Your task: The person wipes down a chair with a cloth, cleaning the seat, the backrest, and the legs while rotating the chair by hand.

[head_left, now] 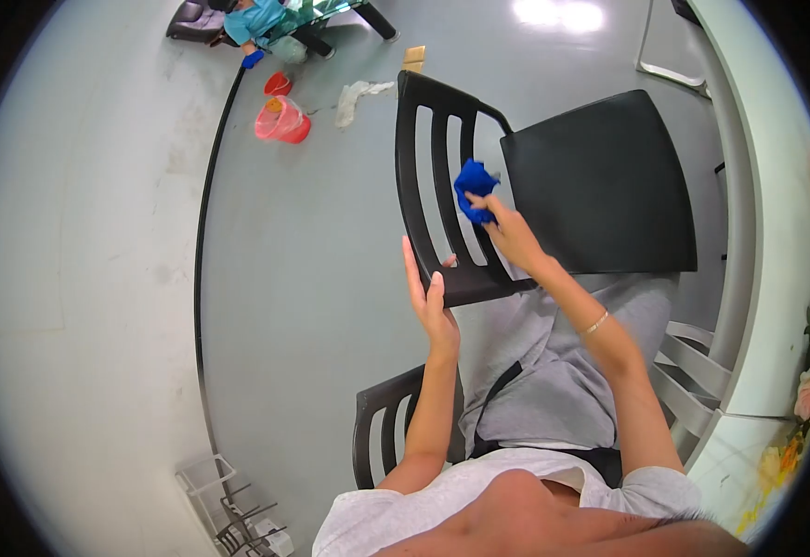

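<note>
A black chair [600,186] with a slatted backrest [439,153] stands in front of me. My right hand [514,234] is closed on a bunched blue cloth [476,186], which lies against the backrest slats. At the backrest's near end, my left hand [431,302] grips the frame, with its fingers along the outer side and a fingertip showing through a slot. The cloth covers part of the slats beneath it.
Another black chair [388,408] is behind my left arm. White furniture [749,371] lines the right. Red buckets [284,123], a white rag [359,97] and a person in blue [256,19] are farther off near the wall.
</note>
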Demonstrator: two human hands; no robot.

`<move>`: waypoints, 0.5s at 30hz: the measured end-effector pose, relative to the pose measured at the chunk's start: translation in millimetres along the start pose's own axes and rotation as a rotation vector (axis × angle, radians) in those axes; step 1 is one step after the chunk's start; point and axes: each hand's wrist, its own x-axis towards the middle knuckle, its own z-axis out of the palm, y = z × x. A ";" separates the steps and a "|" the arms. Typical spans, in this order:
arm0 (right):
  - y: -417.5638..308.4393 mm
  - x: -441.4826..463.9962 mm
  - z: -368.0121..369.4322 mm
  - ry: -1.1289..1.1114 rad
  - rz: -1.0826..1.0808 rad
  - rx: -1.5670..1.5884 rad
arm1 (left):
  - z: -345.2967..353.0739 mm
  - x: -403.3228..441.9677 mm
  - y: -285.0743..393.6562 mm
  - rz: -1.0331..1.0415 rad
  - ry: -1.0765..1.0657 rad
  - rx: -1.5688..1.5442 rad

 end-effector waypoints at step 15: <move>-119.6 -107.8 5.1 0.245 -0.228 -0.131 | 11.9 5.4 6.4 0.008 -0.198 0.054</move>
